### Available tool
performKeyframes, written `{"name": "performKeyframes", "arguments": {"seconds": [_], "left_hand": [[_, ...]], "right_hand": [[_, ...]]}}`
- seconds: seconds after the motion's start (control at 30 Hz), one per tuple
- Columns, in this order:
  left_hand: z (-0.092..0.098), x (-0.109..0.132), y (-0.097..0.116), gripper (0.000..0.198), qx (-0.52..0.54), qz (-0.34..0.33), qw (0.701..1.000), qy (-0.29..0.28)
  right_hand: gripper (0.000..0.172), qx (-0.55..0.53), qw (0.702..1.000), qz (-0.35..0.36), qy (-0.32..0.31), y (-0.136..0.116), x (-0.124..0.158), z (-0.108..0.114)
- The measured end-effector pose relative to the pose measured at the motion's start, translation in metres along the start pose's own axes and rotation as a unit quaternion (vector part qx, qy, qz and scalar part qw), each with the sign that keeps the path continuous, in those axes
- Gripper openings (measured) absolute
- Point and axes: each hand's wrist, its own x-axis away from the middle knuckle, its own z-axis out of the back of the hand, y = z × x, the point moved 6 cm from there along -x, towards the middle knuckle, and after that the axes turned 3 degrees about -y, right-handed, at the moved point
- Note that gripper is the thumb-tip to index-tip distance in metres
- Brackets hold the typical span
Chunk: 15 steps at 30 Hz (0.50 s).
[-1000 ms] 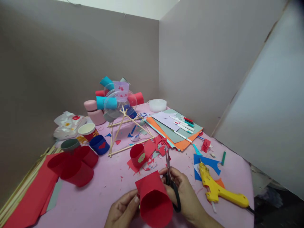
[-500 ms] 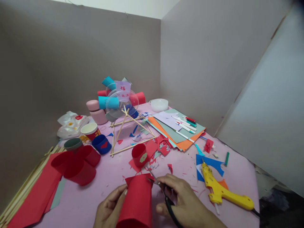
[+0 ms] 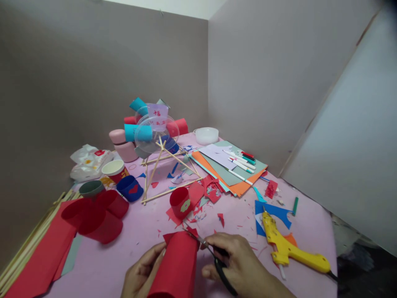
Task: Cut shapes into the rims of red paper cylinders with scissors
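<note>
A large red paper tube [image 3: 175, 267] is gripped by my left hand [image 3: 143, 269], whose fingers press on its left side; its near end runs to the bottom of the view. Black-handled scissors [image 3: 219, 265] are in my right hand [image 3: 238, 263], with their blades at the tube's far rim, where red paper flaps stick out. Just beyond the blades stands a small red paper cup [image 3: 180, 203] with a pale flower on it. Red scraps [image 3: 196, 213] lie around that cup.
A yellow glue gun [image 3: 288, 246] lies on the right over blue paper [image 3: 274, 213]. Markers [image 3: 240, 159] rest on stacked coloured sheets [image 3: 217, 176]. Behind stands a stick frame [image 3: 161, 145] bearing a wheel of paper cups. On the left are red cups [image 3: 101, 225], a pink bottle [image 3: 124, 147] and sticks [image 3: 27, 252].
The scissor blades have swung further left across the tube's far rim, and a red flap there now stands beside them. Both hands stay in nearly the same place. The view has shifted slightly.
</note>
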Motion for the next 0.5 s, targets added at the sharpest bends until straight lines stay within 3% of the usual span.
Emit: {"name": "performKeyframes", "arguments": {"seconds": [0.3,0.4,0.5], "left_hand": [[-0.009,0.004,0.016,0.025,-0.010,-0.012,0.998,0.060],[-0.010,0.007,0.015,0.027,-0.021,-0.018,0.998,0.052],[-0.011,0.009,0.010,0.027,-0.045,-0.016,0.998,0.029]], "right_hand": [[0.037,-0.111,0.990,-0.080,-0.020,0.013,0.000,-0.003],[0.032,-0.033,0.999,-0.026,0.003,0.006,-0.001,0.001],[0.026,0.052,0.998,0.006,-0.019,0.001,-0.001,0.000]]}}
